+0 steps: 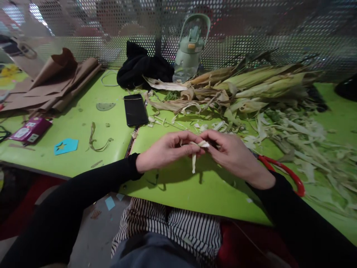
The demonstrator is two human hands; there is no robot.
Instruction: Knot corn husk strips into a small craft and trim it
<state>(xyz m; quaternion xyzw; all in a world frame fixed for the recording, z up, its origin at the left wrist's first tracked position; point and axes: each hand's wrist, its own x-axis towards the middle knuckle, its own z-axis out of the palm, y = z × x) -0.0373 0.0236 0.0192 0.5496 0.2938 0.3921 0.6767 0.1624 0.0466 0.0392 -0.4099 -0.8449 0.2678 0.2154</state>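
My left hand (175, 149) and my right hand (233, 153) meet above the green table (178, 186), close to its front edge. Pinched between the fingers of both hands is a pale strip of corn husk (194, 162). One end of it hangs down below the fingertips, while a short folded piece shows on top. How the strip runs inside the fingers is hidden. Behind my right wrist lie red-handled scissors (290, 174), partly covered by the hand and sleeve. Torn husk shreds (304, 149) spread over the table on the right.
Whole corn husks (259, 83) are piled at the back right. A green water bottle (189, 52) and black cloth (145, 69) stand before a perforated metal screen. A phone (135, 110), protractor (105, 106), blue tag (66, 146), purple packet (31, 130) and brown paper (52, 87) lie leftward.
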